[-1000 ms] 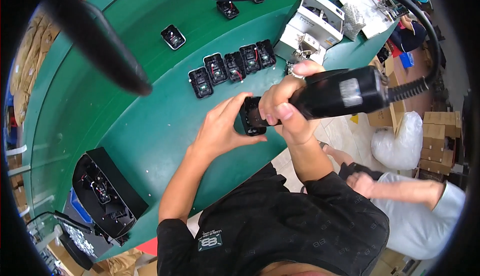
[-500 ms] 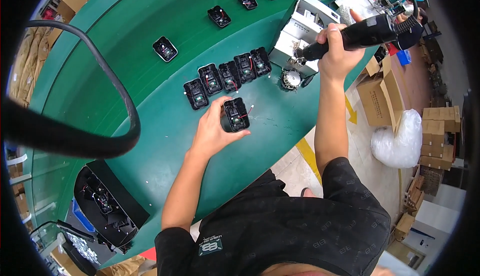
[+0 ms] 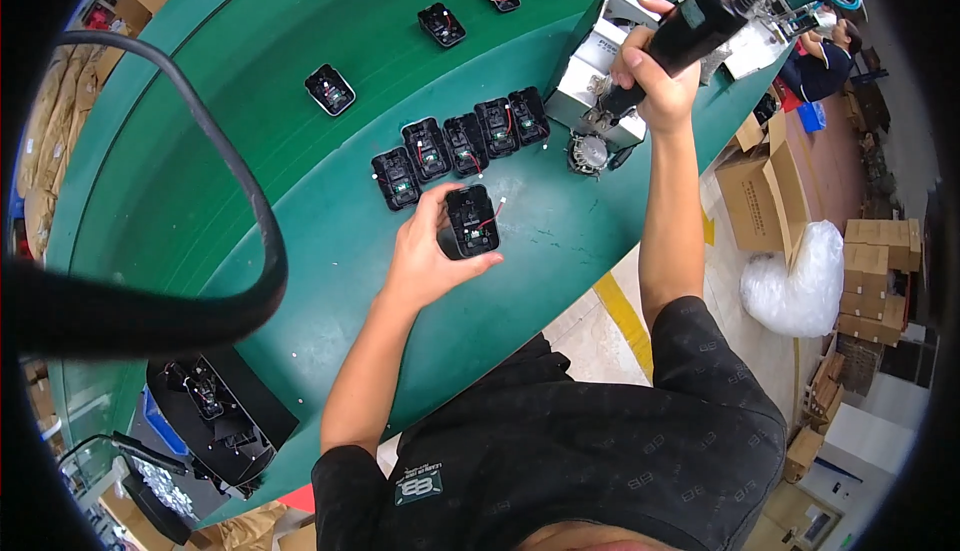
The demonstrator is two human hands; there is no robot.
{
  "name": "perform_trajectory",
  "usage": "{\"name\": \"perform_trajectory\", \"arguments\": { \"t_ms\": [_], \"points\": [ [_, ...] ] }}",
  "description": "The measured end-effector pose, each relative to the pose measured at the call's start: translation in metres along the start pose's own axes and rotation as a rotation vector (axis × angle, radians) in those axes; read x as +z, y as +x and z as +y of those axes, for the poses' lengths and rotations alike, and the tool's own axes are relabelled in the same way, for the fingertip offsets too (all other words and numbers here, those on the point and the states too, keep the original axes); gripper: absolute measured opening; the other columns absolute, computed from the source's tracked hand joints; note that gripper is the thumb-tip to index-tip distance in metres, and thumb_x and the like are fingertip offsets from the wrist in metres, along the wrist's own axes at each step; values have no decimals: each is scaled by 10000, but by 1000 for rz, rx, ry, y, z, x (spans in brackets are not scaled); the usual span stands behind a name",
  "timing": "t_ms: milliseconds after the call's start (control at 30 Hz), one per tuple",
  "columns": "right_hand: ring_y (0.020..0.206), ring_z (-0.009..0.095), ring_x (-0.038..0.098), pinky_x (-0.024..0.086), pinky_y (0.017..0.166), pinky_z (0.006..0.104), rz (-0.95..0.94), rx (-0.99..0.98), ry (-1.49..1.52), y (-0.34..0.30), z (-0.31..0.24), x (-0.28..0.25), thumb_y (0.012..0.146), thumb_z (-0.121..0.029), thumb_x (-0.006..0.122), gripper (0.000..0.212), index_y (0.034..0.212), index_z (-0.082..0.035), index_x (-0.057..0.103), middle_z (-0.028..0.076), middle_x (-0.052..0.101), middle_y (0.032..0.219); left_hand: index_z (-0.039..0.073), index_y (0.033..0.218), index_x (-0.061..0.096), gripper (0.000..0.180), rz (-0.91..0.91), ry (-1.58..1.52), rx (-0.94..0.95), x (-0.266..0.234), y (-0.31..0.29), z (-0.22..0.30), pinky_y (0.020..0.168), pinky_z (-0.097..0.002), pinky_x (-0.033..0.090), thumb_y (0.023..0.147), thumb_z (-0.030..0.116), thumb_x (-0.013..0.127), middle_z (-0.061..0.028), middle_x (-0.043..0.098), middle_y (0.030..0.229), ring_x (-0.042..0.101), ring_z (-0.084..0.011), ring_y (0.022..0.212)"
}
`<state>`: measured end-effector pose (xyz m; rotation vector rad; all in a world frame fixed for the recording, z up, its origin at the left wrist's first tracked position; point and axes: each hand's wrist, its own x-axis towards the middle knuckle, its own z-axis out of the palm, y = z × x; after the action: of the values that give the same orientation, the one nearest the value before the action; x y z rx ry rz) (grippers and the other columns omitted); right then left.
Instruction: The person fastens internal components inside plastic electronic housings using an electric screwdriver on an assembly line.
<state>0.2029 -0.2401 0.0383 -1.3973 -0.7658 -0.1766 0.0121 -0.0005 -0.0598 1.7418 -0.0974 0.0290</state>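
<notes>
Driver [image 3: 690, 31] swung off the case [image 3: 472, 223] to the white box [image 3: 580, 88], my right hand [image 3: 655, 73] wrapped around its barrel; half-curled left hand [image 3: 428, 251] gripped the case near the other cases [image 3: 428, 151], likely to steady it, lol.

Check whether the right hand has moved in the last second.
Yes. Judged against the white box, the right hand has moved up and right in the picture, away from the black casing.
</notes>
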Motion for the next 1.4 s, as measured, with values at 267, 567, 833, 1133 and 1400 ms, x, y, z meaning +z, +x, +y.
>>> {"name": "perform_trajectory", "arguments": {
  "t_ms": [267,567,833,1133,1400],
  "points": [
    [533,129,516,444,536,294,255,97,-136,14,-1,5,793,-29,607,472,1233,44,451,51,545,657,71,1297,430,870,31,-31,30,-4,-1,7,825,-334,509,566,227,874,-114,611,1036,625,-202,906],
    [548,128,454,424,536,310,246,125,48,8,-28,25,825,-45,575,492,1289,-35,415,30,468,665,95,1320,441,915,133,111,142,-11,1,14,800,-359,504,545,312,875,-118,596,1139,611,-238,913],
    [532,111,459,439,533,303,22,-189,557,-17,-106,82,881,-113,465,566,1402,-46,255,21,405,679,69,1290,460,900,141,247,262,-23,4,39,837,-371,511,550,340,892,-138,579,1192,603,-289,1014],
    [525,101,464,444,531,291,43,-140,783,-26,-97,107,894,-120,424,562,1419,-57,236,19,408,688,14,1199,530,776,-213,299,645,-27,-2,68,968,-426,453,554,266,880,-186,403,1407,517,-347,1185],
    [593,83,463,438,585,272,-2,-120,718,-29,-89,110,905,-115,429,516,1393,-26,287,-1,434,721,6,1245,502,797,-245,293,684,-25,-2,69,952,-422,461,591,296,853,-184,462,1350,527,-348,1165]
  ]
}}
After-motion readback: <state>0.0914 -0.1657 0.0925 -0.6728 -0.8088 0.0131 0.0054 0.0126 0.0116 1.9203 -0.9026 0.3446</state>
